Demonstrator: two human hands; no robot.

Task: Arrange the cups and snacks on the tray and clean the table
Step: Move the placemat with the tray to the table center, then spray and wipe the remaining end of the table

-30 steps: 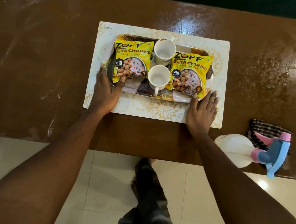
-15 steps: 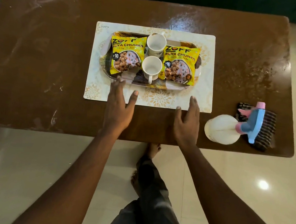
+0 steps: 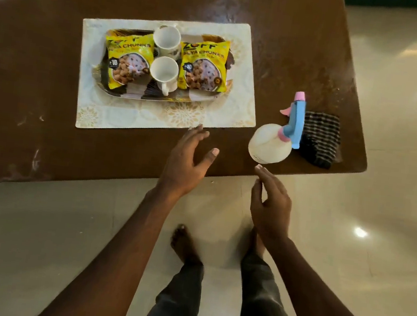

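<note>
Both hands have drawn back from the tray: the left hand (image 3: 187, 163) hovers spread and empty by the placemat's (image 3: 127, 118) near edge, while the right hand (image 3: 271, 206), fingers loosely bent and empty, is just short of the spray bottle (image 3: 270, 143) lying beside the cloth (image 3: 320, 138). The cups (image 3: 163, 71) and snack packets (image 3: 128, 60) sit on the tray (image 3: 120, 92) on the desk (image 3: 39, 82); the bottle lies near the desk's edge, so a clumsy reach could roll it off. The packets hide most of the tray, and I cannot tell whether the left hand touches the desk.
</note>
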